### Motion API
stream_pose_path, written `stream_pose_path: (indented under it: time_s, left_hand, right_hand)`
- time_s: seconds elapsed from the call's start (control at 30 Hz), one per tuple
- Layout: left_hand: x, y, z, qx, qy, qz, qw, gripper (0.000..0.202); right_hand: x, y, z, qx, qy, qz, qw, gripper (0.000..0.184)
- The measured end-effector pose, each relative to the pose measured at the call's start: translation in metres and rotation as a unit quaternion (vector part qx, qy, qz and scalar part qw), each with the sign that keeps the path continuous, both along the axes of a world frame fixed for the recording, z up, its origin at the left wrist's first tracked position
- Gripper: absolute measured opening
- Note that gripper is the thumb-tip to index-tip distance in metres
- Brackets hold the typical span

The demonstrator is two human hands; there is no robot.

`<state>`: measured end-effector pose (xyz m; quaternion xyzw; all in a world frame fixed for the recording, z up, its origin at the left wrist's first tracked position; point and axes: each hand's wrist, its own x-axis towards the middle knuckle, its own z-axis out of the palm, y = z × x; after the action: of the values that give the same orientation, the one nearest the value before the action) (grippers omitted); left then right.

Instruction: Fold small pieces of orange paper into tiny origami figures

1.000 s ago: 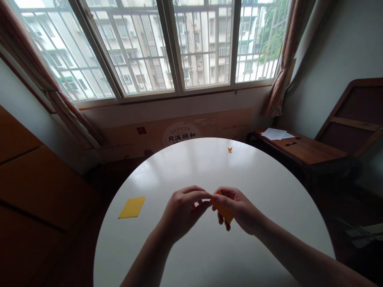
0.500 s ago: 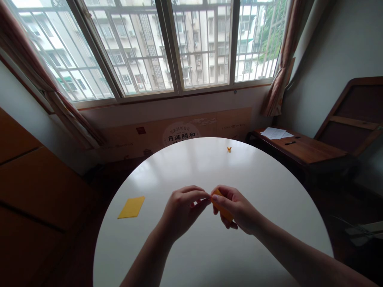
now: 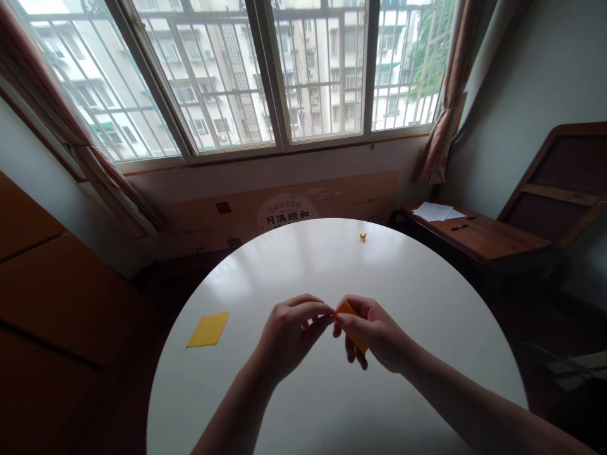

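Both hands meet above the middle of a round white table (image 3: 417, 297). My right hand (image 3: 374, 332) grips a small folded piece of orange paper (image 3: 345, 308), which pokes out between thumb and fingers. My left hand (image 3: 291, 332) is closed in a pinch at the paper's left tip, thumb and forefinger pressed together. Most of the paper is hidden inside my right hand.
A stack of yellow square paper (image 3: 208, 329) lies on the table's left side. A tiny orange folded figure (image 3: 363, 237) stands near the far edge. A wooden side table (image 3: 493, 237) with white sheets and a pen is at the right, and windows with curtains are behind.
My right fingers shifted slightly around the orange paper, with a little more of its top edge showing. Both hands stay in the same place.
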<state>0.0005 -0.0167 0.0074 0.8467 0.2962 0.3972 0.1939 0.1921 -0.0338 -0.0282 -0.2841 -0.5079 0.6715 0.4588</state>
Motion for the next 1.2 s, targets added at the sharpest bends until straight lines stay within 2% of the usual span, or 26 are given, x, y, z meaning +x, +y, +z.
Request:
stream_pose_path:
  time_s: [0.2, 0.33, 0.47, 0.63, 0.9, 1.07, 1.2]
  left_hand:
    - [0.000, -0.001, 0.000, 0.021, -0.008, 0.000, 1.000, 0.012]
    - [-0.001, 0.000, -0.001, 0.022, -0.024, 0.033, 0.999, 0.015]
    - [0.001, 0.001, -0.002, -0.009, -0.043, 0.065, 0.997, 0.010]
    - [0.007, -0.002, 0.000, -0.072, -0.057, 0.065, 0.994, 0.008]
    - [0.014, -0.007, -0.001, -0.183, -0.065, 0.064, 0.979, 0.012]
    - [0.018, -0.006, -0.004, -0.205, -0.080, 0.093, 0.971, 0.013]
    - [0.019, -0.007, -0.004, -0.229, -0.085, 0.094, 0.965, 0.013]
  right_hand:
    - [0.000, 0.001, -0.001, -0.010, 0.015, -0.008, 1.000, 0.026]
    - [0.000, 0.001, -0.002, -0.026, 0.020, -0.032, 0.999, 0.026]
    - [0.000, 0.001, -0.003, -0.037, 0.030, -0.045, 0.998, 0.024]
    - [0.000, 0.001, -0.002, -0.035, 0.027, -0.047, 0.998, 0.023]
    - [-0.002, 0.000, -0.001, 0.020, -0.013, -0.077, 0.997, 0.027]
    - [-0.001, -0.001, -0.003, 0.077, -0.080, -0.127, 0.986, 0.023]
    - [-0.002, -0.002, -0.003, 0.100, -0.103, -0.138, 0.980, 0.019]
